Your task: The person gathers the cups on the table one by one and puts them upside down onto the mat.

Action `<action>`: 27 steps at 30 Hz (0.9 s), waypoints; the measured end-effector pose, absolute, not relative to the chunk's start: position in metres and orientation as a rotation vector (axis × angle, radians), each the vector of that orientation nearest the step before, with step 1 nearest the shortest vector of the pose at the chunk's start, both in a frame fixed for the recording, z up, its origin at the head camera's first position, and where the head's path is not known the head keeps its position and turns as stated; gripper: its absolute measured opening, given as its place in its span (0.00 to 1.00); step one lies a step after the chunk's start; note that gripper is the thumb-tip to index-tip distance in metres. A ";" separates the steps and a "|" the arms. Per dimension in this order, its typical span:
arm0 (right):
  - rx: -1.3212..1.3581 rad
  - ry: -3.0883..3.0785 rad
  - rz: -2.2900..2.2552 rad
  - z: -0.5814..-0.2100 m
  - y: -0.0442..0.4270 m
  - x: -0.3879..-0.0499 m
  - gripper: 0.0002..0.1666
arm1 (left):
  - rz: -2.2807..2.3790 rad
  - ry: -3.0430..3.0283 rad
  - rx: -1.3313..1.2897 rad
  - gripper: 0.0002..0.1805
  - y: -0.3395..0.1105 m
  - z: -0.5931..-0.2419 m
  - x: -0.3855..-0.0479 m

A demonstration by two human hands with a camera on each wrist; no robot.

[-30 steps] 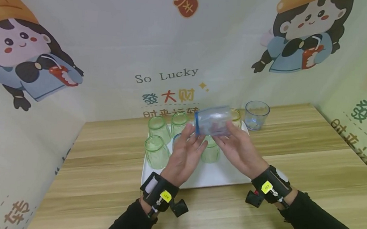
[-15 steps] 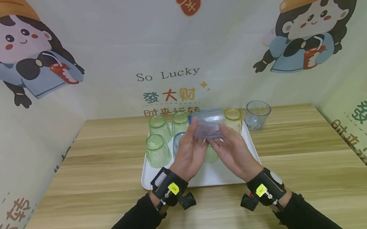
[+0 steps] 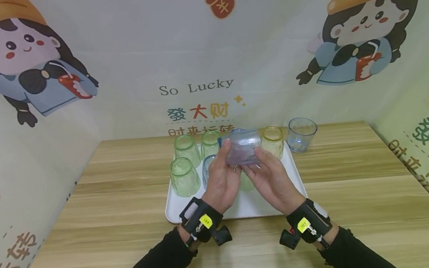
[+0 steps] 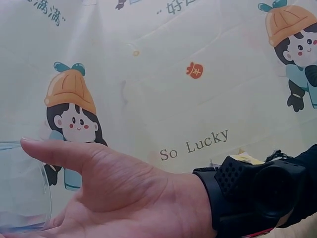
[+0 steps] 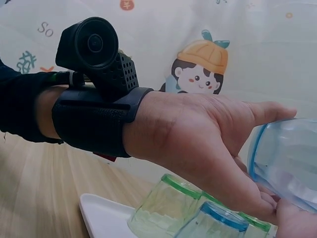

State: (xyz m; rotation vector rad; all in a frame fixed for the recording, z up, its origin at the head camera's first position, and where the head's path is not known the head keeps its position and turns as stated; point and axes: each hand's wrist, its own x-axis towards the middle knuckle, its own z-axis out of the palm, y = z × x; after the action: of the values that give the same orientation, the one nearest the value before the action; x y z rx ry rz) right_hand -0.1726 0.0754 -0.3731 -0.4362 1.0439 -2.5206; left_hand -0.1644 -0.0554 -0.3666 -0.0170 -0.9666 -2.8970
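Note:
Both hands hold a clear blue glass [image 3: 243,145] on its side above the tray. My left hand [image 3: 221,185] grips the blue-edged left end, thumb on top and fingers beneath. My right hand [image 3: 277,183] grips the other end in the same way. In the left wrist view the right hand [image 4: 124,191] appears, its thumb on the glass [image 4: 22,191]. The right wrist view shows the left hand [image 5: 203,144] at the blue edge of the glass [image 5: 292,161]. The fingers under the glass are partly hidden.
A white tray [image 3: 265,211] on the wooden table [image 3: 124,202] bears several green glasses [image 3: 184,177], a blue glass [image 3: 206,167] and a yellow-rimmed glass [image 3: 273,143]. Another blue glass [image 3: 301,135] stands right of the tray. A printed cloth [image 3: 137,55] hangs behind.
The glass has come slightly lower and nearer. My left thumb has closed onto its left end, and both hands have drawn closer together.

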 end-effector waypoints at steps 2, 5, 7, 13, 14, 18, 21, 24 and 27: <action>-0.440 1.055 -2.524 -0.374 0.076 -0.173 0.38 | -2.900 -0.966 -0.039 0.37 -0.055 -0.367 -0.164; -0.437 1.085 -2.526 -0.375 0.078 -0.173 0.38 | -2.904 -0.960 -0.069 0.36 -0.056 -0.367 -0.165; -0.436 1.103 -2.529 -0.377 0.081 -0.173 0.37 | -2.909 -0.948 -0.076 0.37 -0.057 -0.367 -0.165; -0.455 1.165 -2.554 -0.380 0.092 -0.173 0.37 | -2.937 -0.900 -0.046 0.38 -0.057 -0.365 -0.166; -0.445 1.157 -2.561 -0.380 0.094 -0.174 0.38 | -2.937 -0.896 -0.046 0.37 -0.057 -0.365 -0.167; -0.369 1.058 -2.606 -0.379 0.107 -0.176 0.42 | -2.922 -0.909 -0.080 0.35 -0.058 -0.364 -0.168; -0.319 0.967 -2.660 -0.378 0.117 -0.179 0.43 | -2.888 -0.962 -0.123 0.32 -0.057 -0.364 -0.171; -0.293 0.917 -2.709 -0.375 0.129 -0.182 0.45 | -2.844 -1.026 -0.155 0.28 -0.057 -0.364 -0.175; -0.268 0.913 -2.741 -0.373 0.140 -0.186 0.46 | -2.789 -1.101 -0.180 0.24 -0.055 -0.366 -0.179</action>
State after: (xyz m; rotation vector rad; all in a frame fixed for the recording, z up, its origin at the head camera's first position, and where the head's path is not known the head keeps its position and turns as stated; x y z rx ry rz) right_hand -0.1862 0.1404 -0.3731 -0.2680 0.9132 -2.7412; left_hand -0.1789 -0.0551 -0.3658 -0.1796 -1.1011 -2.7890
